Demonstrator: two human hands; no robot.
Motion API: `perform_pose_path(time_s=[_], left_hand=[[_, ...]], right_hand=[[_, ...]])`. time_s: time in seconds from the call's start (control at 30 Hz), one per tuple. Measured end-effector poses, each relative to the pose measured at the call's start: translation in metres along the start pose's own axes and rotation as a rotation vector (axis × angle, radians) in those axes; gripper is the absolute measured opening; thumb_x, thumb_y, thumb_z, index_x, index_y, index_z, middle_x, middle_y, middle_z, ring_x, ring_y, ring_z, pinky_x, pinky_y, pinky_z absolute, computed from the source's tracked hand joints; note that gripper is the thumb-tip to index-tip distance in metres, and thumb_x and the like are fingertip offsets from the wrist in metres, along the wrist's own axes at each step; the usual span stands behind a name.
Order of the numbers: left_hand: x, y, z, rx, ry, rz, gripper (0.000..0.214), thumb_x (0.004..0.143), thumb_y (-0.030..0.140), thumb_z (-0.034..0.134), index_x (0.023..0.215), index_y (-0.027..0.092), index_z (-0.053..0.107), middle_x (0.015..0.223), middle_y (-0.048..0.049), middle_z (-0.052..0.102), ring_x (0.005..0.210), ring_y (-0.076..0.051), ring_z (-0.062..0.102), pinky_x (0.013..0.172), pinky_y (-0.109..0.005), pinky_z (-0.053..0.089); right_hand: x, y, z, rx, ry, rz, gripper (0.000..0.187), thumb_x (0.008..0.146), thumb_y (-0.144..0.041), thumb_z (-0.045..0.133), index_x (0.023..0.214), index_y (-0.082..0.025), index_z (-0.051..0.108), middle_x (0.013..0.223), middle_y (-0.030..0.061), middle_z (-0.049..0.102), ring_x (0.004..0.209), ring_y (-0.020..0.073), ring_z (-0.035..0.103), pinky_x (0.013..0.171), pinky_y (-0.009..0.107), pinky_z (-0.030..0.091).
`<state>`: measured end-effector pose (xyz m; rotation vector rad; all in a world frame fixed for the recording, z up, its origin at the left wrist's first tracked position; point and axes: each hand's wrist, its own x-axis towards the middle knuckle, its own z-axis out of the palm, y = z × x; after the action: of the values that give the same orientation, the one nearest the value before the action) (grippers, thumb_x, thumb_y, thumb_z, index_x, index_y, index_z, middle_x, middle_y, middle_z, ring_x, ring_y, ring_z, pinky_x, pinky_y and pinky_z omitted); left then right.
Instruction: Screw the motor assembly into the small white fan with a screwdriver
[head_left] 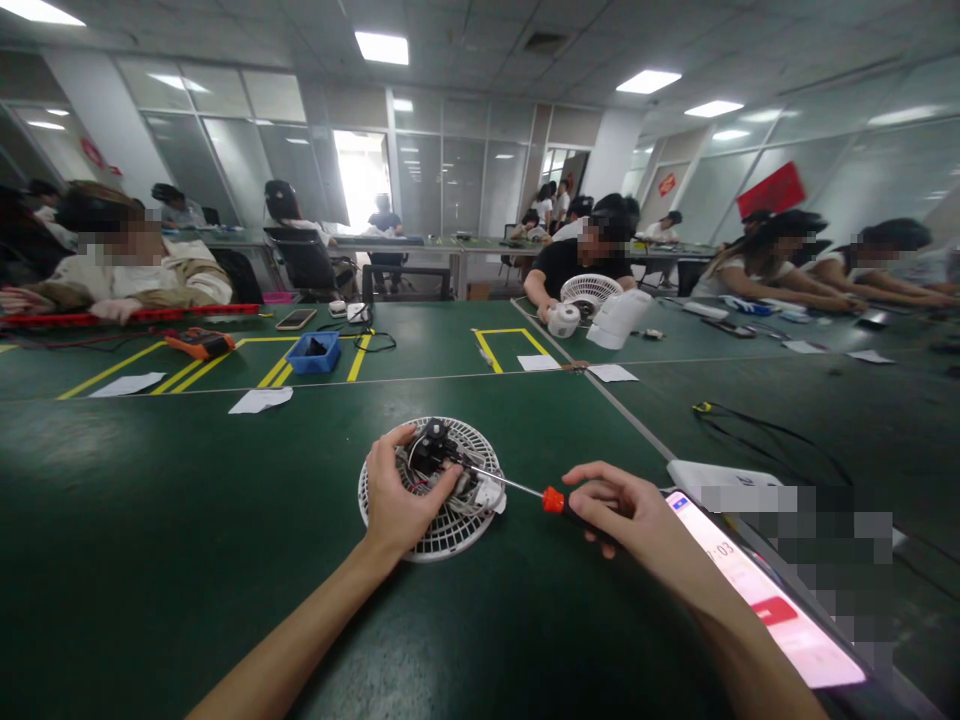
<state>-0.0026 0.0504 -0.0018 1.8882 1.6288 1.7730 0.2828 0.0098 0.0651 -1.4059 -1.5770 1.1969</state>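
Observation:
A round white fan grille (450, 530) lies flat on the green table (150, 520), with a black motor (433, 445) and wires in its middle. My left hand (397, 500) rests on the grille, fingers closed round the motor part. My right hand (626, 515) grips a screwdriver (517, 487) with a red and black handle. Its metal shaft points left, the tip at the motor.
A phone (765, 590) with a lit screen lies at the right by my right forearm, beside a white part (720, 472) and a black cable (750, 425). Paper slips (260, 400), a blue tray (315, 352) and another fan (592, 300) lie farther off. Several people work at the tables.

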Motion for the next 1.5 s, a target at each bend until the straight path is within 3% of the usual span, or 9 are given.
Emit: perform_pose_path(time_s=[0.1,0.27,0.53,0.63,0.77,0.93,1.13,1.37,1.5], left_hand=[[0.000,0.000,0.000,-0.003,0.000,-0.007,0.064,0.073,0.047,0.081,0.125,0.024,0.052,0.117,-0.0078,0.061,0.108,-0.026,0.060,0.097,-0.046,0.048],[0.000,0.001,0.000,-0.004,0.008,-0.005,0.064,0.073,0.047,0.081,0.125,0.024,0.052,0.117,-0.0078,0.062,0.109,-0.026,0.060,0.097,-0.046,0.048],[0.000,0.001,0.001,-0.009,0.008,-0.023,0.065,0.072,0.047,0.082,0.125,0.024,0.053,0.117,-0.0076,0.062,0.109,-0.026,0.060,0.097,-0.046,0.048],[-0.001,0.000,0.001,-0.012,0.011,-0.028,0.066,0.072,0.047,0.082,0.126,0.024,0.052,0.117,-0.0078,0.062,0.109,-0.026,0.060,0.097,-0.046,0.048],[0.000,0.000,0.001,-0.008,0.014,-0.021,0.065,0.072,0.047,0.082,0.124,0.023,0.052,0.115,-0.0080,0.062,0.108,-0.026,0.061,0.097,-0.045,0.048],[0.000,0.001,0.000,-0.003,0.011,-0.010,0.064,0.072,0.047,0.082,0.124,0.023,0.052,0.115,-0.0079,0.062,0.108,-0.026,0.061,0.096,-0.045,0.048],[0.001,0.003,0.000,-0.013,0.020,-0.023,0.063,0.071,0.046,0.082,0.123,0.024,0.053,0.113,-0.0073,0.063,0.106,-0.026,0.061,0.096,-0.046,0.049],[0.001,0.001,0.000,0.000,0.013,-0.029,0.065,0.071,0.047,0.083,0.125,0.025,0.052,0.114,-0.0072,0.062,0.106,-0.026,0.061,0.096,-0.046,0.048],[0.001,0.001,0.000,-0.002,0.013,-0.025,0.065,0.072,0.047,0.083,0.124,0.024,0.052,0.114,-0.0073,0.062,0.106,-0.026,0.061,0.096,-0.046,0.048]], right_hand=[[-0.002,-0.005,0.000,-0.037,0.056,-0.040,0.036,0.080,-0.049,0.076,0.101,-0.021,0.065,0.082,0.0026,0.070,0.072,0.0188,0.064,0.053,0.025,0.050],[-0.005,-0.013,0.000,-0.141,0.143,-0.119,0.029,0.073,-0.039,0.082,0.094,-0.023,0.070,0.093,0.0038,0.073,0.093,0.0259,0.069,0.088,0.040,0.054],[-0.010,-0.017,0.001,-0.183,0.125,-0.152,0.020,0.074,-0.035,0.082,0.084,-0.024,0.068,0.102,0.0019,0.073,0.096,0.0253,0.069,0.093,0.040,0.053],[-0.010,-0.017,0.001,-0.200,0.138,-0.140,0.022,0.077,-0.036,0.079,0.092,-0.025,0.068,0.102,0.0025,0.073,0.099,0.0264,0.068,0.092,0.040,0.053],[-0.007,-0.015,0.001,-0.241,0.039,-0.127,0.029,0.075,-0.032,0.081,0.100,-0.024,0.068,0.100,0.0025,0.073,0.097,0.0260,0.068,0.089,0.039,0.052],[-0.002,-0.010,0.000,-0.211,0.005,-0.061,0.022,0.076,-0.033,0.080,0.091,-0.021,0.071,0.087,0.0014,0.071,0.082,0.0219,0.066,0.070,0.031,0.052],[-0.001,-0.008,0.002,-0.073,-0.092,0.072,0.037,0.083,-0.052,0.071,0.093,-0.017,0.076,0.074,0.0021,0.066,0.058,0.0131,0.056,0.047,0.022,0.044],[-0.002,-0.013,-0.006,-0.037,-0.097,0.123,0.044,0.076,-0.058,0.075,0.093,-0.018,0.074,0.072,0.0011,0.064,0.058,0.0131,0.054,0.049,0.023,0.043],[0.003,-0.005,-0.005,-0.060,0.050,0.051,0.040,0.084,-0.051,0.065,0.114,-0.023,0.065,0.077,-0.0008,0.061,0.067,0.0174,0.057,0.058,0.028,0.046]])
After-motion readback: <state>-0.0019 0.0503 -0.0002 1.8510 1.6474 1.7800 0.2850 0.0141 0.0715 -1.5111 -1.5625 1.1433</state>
